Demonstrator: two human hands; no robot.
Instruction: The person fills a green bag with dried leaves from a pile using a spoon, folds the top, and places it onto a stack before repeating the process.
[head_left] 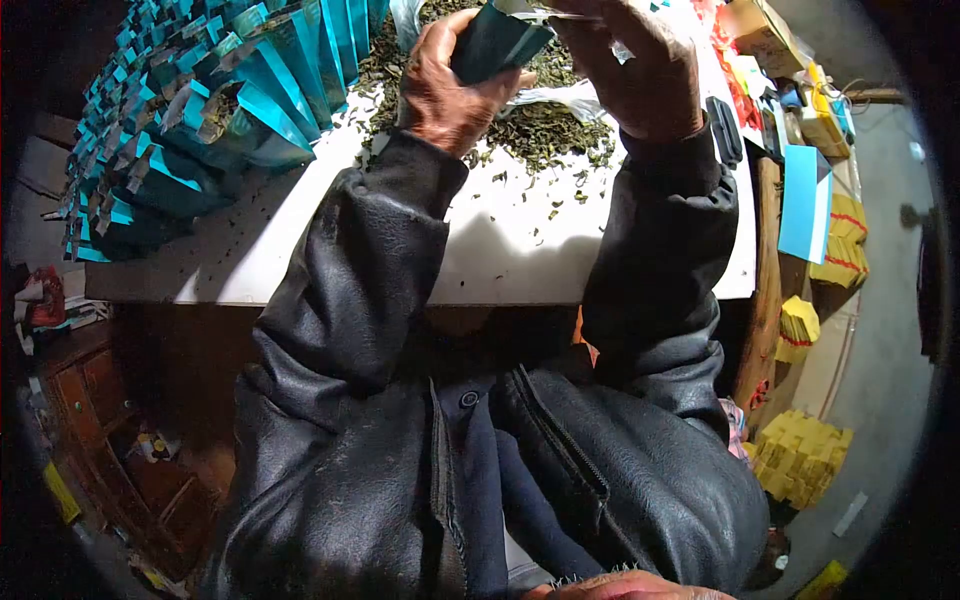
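Note:
My left hand [440,95] is wrapped round a teal foil bag [497,48], held up over the white table with its mouth at the top edge of view. My right hand [648,75] is at the bag's mouth, fingers bent toward it; a thin pale strip shows by its fingertips, and I cannot tell what it grips. Below both hands, dark dried leaves [545,135], looking like tea, lie loose in a heap. A crumpled clear plastic bag [575,100] lies among them, between my hands.
Many upright teal foil bags [270,95] crowd the left of the white table [520,265]. At its right edge lies a dark flat object [724,130]. A blue-and-white card [803,205] and yellow packets [800,455] are beyond. A wooden drawer cabinet [110,400] stands lower left.

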